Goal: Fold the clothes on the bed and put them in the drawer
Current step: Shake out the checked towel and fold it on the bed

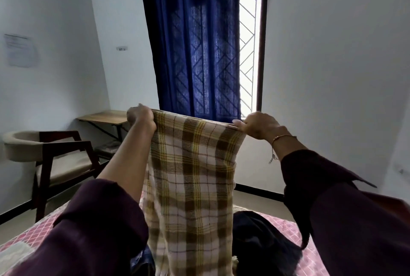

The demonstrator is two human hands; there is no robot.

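**Item in hand: plaid cloth, first fold pending**

Sleeves, dark maroon (346,220), are filling the near corners of the view, one on each of my forearms.

- Plaid cloth (190,182), brown, yellow and cream check: I am holding it up in front of me by its top edge, stretched between both hands, the rest hanging down toward the bed. Its lower end is running out of view.
- Left hand (142,118): fingers are curling round the left top corner of the cloth, gripping it.
- Right hand (259,125): thumb and fingers are pinching the right top corner; a thin bracelet (282,137) is sitting on that wrist.
- Bed (286,229), pink diamond-pattern cover: it is lying below the cloth.
- Dark garment (259,242): lying on the bed, right of the hanging cloth, unfolded.
- Blue denim piece (142,260): showing just left of the cloth, also loose.

Progress, as I am judging it: early. No folded piece is showing, this cloth is only being spread for folding, at least two more pieces are waiting, and no drawer is in view.
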